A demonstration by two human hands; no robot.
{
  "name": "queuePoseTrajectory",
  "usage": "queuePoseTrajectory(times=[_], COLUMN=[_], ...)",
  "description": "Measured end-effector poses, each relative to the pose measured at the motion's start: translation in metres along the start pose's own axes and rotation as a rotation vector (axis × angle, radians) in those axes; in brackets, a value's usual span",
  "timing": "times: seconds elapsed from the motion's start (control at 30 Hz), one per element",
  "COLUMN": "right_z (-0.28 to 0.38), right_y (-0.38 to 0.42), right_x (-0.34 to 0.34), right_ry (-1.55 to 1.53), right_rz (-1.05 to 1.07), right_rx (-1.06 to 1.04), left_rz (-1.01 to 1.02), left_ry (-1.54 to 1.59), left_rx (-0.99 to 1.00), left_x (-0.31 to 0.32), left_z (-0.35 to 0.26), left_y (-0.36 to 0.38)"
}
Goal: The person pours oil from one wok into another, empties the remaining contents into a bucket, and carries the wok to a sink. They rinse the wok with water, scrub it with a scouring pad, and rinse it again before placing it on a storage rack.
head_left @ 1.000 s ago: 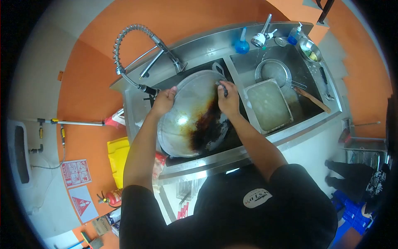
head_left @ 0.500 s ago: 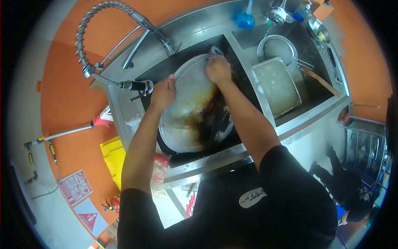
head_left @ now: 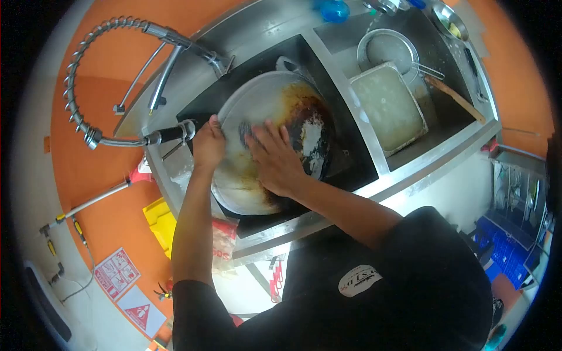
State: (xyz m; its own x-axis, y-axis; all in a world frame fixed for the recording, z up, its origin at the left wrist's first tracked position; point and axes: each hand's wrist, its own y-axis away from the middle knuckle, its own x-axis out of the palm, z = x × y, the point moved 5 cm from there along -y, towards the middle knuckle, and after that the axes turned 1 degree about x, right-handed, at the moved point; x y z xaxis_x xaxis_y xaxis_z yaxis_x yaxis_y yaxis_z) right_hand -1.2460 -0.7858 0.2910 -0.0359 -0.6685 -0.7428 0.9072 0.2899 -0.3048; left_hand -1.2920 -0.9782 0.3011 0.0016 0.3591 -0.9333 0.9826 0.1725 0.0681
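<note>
A large round metal pot stands tilted in the left sink basin, its outer base towards me. Brown and black burnt stains cover part of that base, and a loop handle shows at its far side. My left hand grips the pot's left rim, thumb on top. Pressed flat to the base is my right hand, fingers slightly apart, over a grey scrubber that looks like steel wool. Most of the scrubber peeks out beyond the fingertips; the rest is hidden.
A spring-hose faucet reaches over the sink's left side. The right basin holds a rectangular tray of cloudy water, a strainer and a wooden handle. A blue bottle and a metal bowl stand along the back.
My right hand has moved from the pot's far rim down and left onto the middle of its base. The stains have turned around the base. My left hand stays at the left rim.
</note>
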Motion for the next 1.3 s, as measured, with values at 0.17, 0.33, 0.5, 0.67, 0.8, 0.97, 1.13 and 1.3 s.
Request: queuePoseTrajectory(times=[0.17,0.33,0.5,0.67,0.8,0.97,1.13,1.3], right_z=[-0.077,-0.01,-0.101,-0.008,-0.022,-0.065,0.03,-0.03], right_y=[-0.021,0.006,-0.039,-0.016,-0.021,-0.056,0.036,-0.018], right_x=[0.019,0.028,0.042,0.066,0.055,0.081,0.105,0.086], right_ry=[-0.063,-0.063,0.033,0.239,0.151,0.354,0.045,0.349], right_rz=[0.023,-0.047,0.031,0.15,0.19,0.055,0.181,0.317], right_rx=[0.253,0.142,0.348,-0.049,-0.265,0.184,-0.444,-0.209], left_rz=[-0.113,-0.081,-0.146,0.004,-0.018,-0.004,0.229,0.101], left_ry=[-0.043,-0.006,0.07,0.187,0.259,0.143,0.156,0.17], left_rx=[0.011,-0.017,-0.052,-0.068,-0.083,-0.256,-0.219,-0.26], left_x=[0.001,0.02,0.047,0.065,0.066,0.075,0.07,0.081], left_z=[0.022,0.043,0.092,0.116,0.119,0.131,0.12,0.136], left_y=[-0.005,-0.017,-0.025,-0.041,-0.031,-0.047,-0.05,-0.043])
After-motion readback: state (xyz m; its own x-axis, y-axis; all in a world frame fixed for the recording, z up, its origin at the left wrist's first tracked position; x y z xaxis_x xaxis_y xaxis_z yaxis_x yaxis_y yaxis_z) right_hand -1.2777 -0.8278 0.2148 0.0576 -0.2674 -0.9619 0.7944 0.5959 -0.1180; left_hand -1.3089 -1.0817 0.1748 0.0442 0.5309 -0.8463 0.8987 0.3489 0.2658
